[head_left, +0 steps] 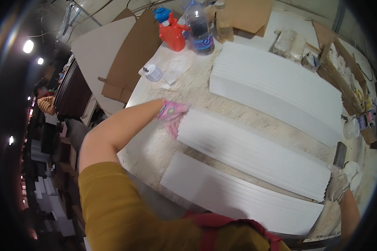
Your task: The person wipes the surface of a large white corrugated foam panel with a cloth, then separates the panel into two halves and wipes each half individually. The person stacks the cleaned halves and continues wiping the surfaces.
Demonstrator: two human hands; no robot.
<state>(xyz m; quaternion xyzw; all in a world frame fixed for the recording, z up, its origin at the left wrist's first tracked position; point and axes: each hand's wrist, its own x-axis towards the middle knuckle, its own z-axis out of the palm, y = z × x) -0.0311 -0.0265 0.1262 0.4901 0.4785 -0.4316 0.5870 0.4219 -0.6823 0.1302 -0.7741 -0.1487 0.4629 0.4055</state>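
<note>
Across the dusty white worktable [142, 144] lies a long middle stack of white strips [251, 148], slightly ragged at its ends. My left hand [173, 117], in a pink patterned glove, is closed around the stack's left end. At the opposite end, my right hand [337, 186], in a pale dusty glove, presses and grips the strips; some of its fingers are hidden. Beyond this stack sits a thicker far stack of white strips [276, 90]. Nearer my body is a near stack of white strips [238, 196]. A small dark block [339, 154] rests just past my right hand.
At the back stand a red jug [172, 35], a large clear bottle [200, 31] and a bottle of yellowish liquid [224, 25]. A small white tub [153, 72] sits at the left. A cardboard box [343, 75] lines the right. Another person [46, 102] is far left.
</note>
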